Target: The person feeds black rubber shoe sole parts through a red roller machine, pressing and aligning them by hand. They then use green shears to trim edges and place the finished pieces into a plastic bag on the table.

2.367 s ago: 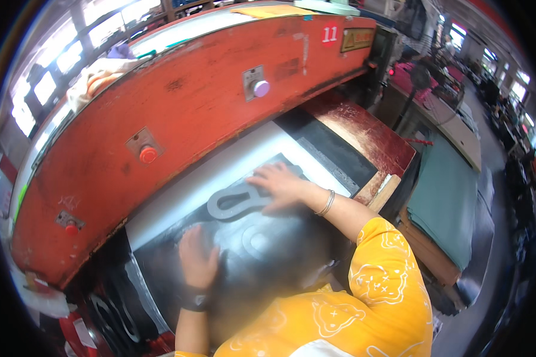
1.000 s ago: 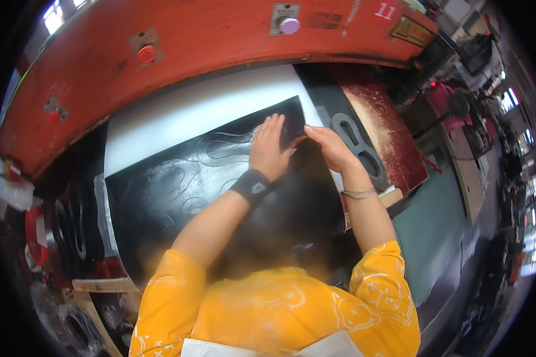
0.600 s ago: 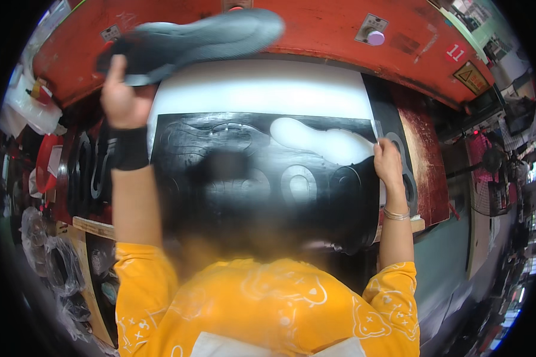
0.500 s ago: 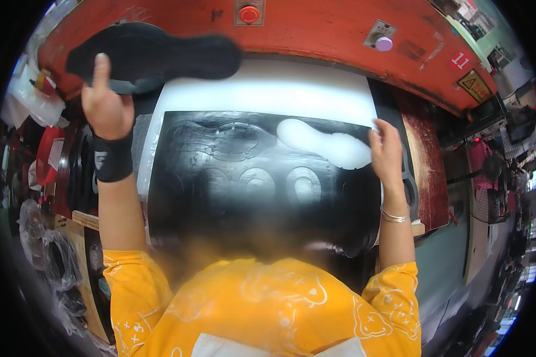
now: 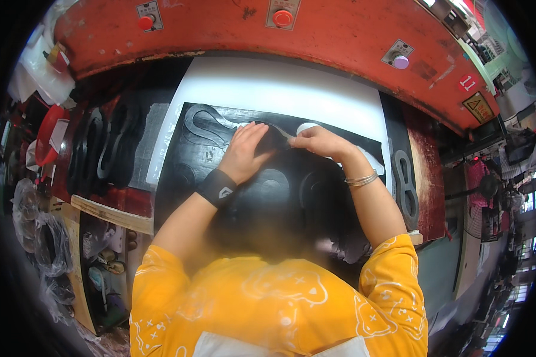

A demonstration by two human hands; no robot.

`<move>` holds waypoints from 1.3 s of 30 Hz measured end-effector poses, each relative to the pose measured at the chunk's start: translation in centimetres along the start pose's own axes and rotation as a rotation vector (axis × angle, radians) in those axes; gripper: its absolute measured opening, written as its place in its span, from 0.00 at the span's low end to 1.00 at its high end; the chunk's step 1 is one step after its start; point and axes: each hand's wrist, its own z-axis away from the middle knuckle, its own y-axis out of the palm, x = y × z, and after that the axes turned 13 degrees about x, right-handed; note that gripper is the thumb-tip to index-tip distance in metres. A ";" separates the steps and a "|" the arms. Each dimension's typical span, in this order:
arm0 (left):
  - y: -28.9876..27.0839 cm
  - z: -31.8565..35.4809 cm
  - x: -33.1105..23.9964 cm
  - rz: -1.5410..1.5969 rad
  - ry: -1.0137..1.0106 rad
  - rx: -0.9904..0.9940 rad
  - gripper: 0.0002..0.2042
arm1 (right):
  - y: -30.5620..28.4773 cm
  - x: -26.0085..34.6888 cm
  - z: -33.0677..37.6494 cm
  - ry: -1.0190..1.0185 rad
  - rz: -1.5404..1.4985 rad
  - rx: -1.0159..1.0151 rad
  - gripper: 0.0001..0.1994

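A black sheet (image 5: 181,156) lies over a white board (image 5: 280,80), with rounded sole outlines and arches marked in its surface. My left hand (image 5: 244,150) rests flat on the sheet, its fingers stretched out and together. Close to its fingertips, my right hand (image 5: 320,143) pinches the edge of a black sole-shaped piece (image 5: 273,138), which seems to lift from the sheet; most of it is hidden by my hands. Left of my left hand, a curved grey outline (image 5: 205,122) shows on the sheet. White shows through a cut-out opening (image 5: 372,159) beside my right hand.
A red machine beam (image 5: 220,30) with round buttons spans the far side. Several black sole-shaped pieces (image 5: 104,143) lie at the left, and a grey looped outline (image 5: 406,184) at the right. Further left are a red round container (image 5: 50,135) and plastic bags (image 5: 50,238).
My left hand no longer holds the black sole-shaped piece it held up at the left; it has come down onto the sheet. My right hand has moved left and closed on an edge.
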 end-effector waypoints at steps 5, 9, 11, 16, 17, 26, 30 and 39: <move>-0.5 0.1 -1.1 -0.017 0.002 -0.008 0.29 | 0.3 -0.5 -0.5 -0.039 -0.433 -0.028 0.14; 0.0 -0.5 -0.5 -0.051 0.094 -0.089 0.33 | 0.0 -2.2 -1.0 -0.366 -0.626 0.062 0.12; 0.4 -2.2 0.7 -0.017 0.164 -0.172 0.33 | -0.7 -2.2 -1.9 -0.554 -0.597 0.090 0.13; 0.3 -7.6 3.1 0.044 0.081 -0.175 0.18 | -3.3 -1.2 -3.1 -0.313 -0.231 -0.283 0.13; -0.6 -8.6 3.5 0.130 0.014 -0.184 0.18 | -3.5 -1.4 -3.6 -0.355 -0.193 -0.308 0.12; -20.6 -13.3 8.2 1.003 0.050 -0.949 0.10 | -10.9 -5.9 -13.3 -0.388 0.307 -0.786 0.12; -19.4 -16.3 5.6 0.248 0.207 -0.827 0.16 | -20.1 -1.9 -17.7 -0.564 0.372 -0.854 0.07; -5.4 -16.1 4.2 0.284 0.267 -0.235 0.26 | -17.5 -3.6 -12.9 -0.539 0.480 -0.809 0.17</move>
